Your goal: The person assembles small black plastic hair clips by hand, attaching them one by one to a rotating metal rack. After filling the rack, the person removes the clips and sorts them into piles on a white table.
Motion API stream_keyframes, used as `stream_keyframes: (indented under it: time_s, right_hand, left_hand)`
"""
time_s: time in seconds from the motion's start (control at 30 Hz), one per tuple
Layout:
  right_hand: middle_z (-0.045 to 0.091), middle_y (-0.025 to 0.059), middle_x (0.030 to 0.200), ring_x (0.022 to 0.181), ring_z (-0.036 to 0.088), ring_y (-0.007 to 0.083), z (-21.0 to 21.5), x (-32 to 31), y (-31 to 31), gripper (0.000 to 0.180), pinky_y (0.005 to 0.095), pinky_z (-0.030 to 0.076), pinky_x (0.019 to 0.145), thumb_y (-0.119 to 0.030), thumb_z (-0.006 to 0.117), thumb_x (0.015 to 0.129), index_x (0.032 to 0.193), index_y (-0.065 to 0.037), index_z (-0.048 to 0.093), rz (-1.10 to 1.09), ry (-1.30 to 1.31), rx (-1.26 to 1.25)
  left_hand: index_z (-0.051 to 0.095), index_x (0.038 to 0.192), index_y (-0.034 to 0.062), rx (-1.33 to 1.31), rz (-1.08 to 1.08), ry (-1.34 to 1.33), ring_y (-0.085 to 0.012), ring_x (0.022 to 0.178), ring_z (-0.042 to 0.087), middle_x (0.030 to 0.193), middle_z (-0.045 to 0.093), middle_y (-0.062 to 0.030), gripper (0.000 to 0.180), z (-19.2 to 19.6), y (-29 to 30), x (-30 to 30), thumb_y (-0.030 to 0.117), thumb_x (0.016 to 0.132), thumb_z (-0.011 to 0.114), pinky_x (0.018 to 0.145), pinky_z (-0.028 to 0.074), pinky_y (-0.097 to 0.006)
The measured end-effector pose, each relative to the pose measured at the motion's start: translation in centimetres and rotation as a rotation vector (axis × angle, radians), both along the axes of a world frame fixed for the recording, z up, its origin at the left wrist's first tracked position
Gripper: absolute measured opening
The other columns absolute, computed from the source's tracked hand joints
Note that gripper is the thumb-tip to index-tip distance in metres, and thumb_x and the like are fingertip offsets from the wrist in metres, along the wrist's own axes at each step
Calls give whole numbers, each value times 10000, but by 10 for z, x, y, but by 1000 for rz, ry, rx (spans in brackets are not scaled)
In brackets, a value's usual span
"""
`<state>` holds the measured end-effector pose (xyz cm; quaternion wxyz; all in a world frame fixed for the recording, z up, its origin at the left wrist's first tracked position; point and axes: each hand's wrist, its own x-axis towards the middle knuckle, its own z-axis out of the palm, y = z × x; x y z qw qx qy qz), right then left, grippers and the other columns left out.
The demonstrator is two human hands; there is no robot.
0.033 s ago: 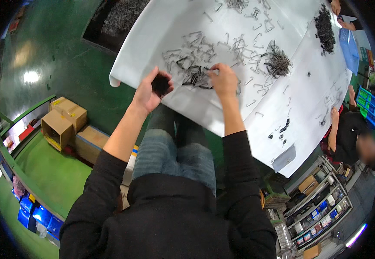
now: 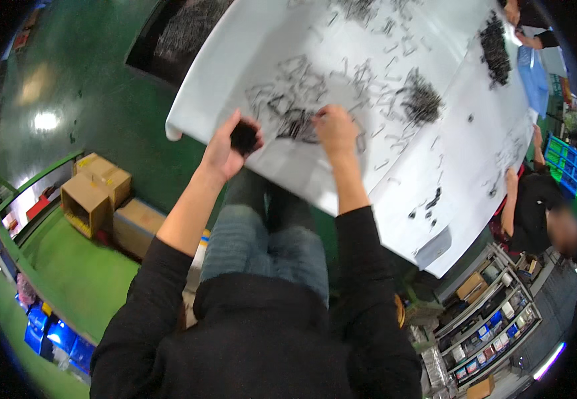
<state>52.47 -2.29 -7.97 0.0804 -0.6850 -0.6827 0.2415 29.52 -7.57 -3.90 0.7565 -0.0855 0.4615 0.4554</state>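
My left hand [image 2: 227, 147] is at the near edge of the white-covered table [image 2: 222, 80], its fingers curled around a dark bundle of thin black pieces [image 2: 244, 137]. Whether these match the bent pieces on the table cannot be made out. To its right, my right hand [image 2: 337, 135] is over the table with thumb and fingers pinched together; what is between the fingertips is too blurred to name. Beside those fingertips lies a cluster of black bent pieces [image 2: 294, 125]. Thin hook-shaped wire pieces [image 2: 295, 73] are scattered just beyond it.
A denser heap of wire pieces [image 2: 421, 96] is farther right, and a long dark pile [image 2: 494, 50] lies at the far right. A co-worker [image 2: 538, 206] sits at the right side. Cardboard boxes [image 2: 96, 193] stand on the floor at left, near a green rail [image 2: 42, 286].
My right hand has shifted slightly left and toward me, staying by the black cluster. The left hand keeps its bundle; the whole view has moved a little.
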Motion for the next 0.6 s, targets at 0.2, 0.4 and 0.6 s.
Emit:
stream_keyframes:
  time_s: [0.2, 0.4, 0.6]
  right_hand:
    - [617, 68, 820, 776, 616, 276, 7, 19, 9, 136, 393, 480, 647, -179, 681, 802, 849, -68, 616, 5, 67, -72]
    - [539, 36, 746, 668, 525, 134, 51, 75, -8, 186, 224, 375, 541, -71, 630, 837, 1008, -18, 575, -451, 1603, -594]
    - [603, -10, 762, 723, 608, 166, 34, 64, -1, 151, 277, 446, 576, -166, 705, 785, 889, -68, 654, -216, 698, -452]
  left_hand:
    - [614, 847, 57, 41, 15, -29, -199, 745, 608, 832, 627, -82, 350, -1, 7, 2, 370, 952, 501, 714, 533, -359]
    - [619, 841, 39, 34, 28, -3, -212, 754, 613, 828, 633, -92, 348, -3, 8, 3, 347, 953, 501, 733, 535, -365]
    - [623, 846, 39, 53, -14, -43, -206, 767, 614, 824, 631, -91, 340, -2, 10, 9, 343, 948, 510, 750, 536, -367]
